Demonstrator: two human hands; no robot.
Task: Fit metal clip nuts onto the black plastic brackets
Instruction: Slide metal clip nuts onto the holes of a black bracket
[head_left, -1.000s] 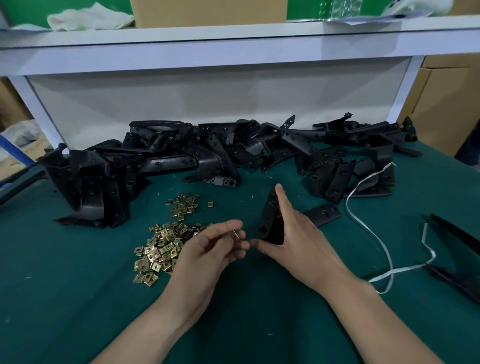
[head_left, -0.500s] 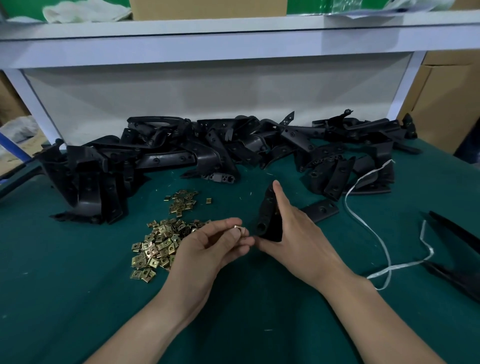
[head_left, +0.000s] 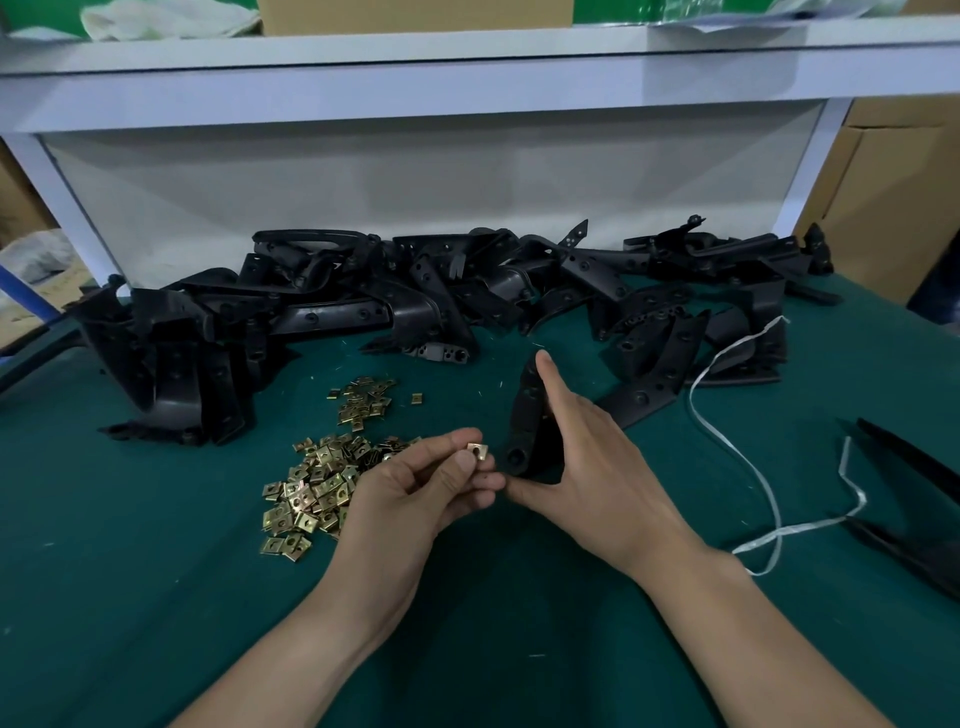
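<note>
Green cloth covered the desk beneath a white shelf. At the centre of the frame, one brass-coloured clip nut sat pinched in the grip of the left hand, thumb and forefinger closed on it, just beside the lower end of a black plastic bracket. The right hand grasped that bracket upright, thumb under its base and forefinger stretched along its edge. Nut and bracket were not yet joined. To fit well, the nut's open side probably had to face the bracket's edge and slide on squarely until the holes lined up. Left of the hands lay loose clip nuts; behind them sat a heap of brackets.
</note>
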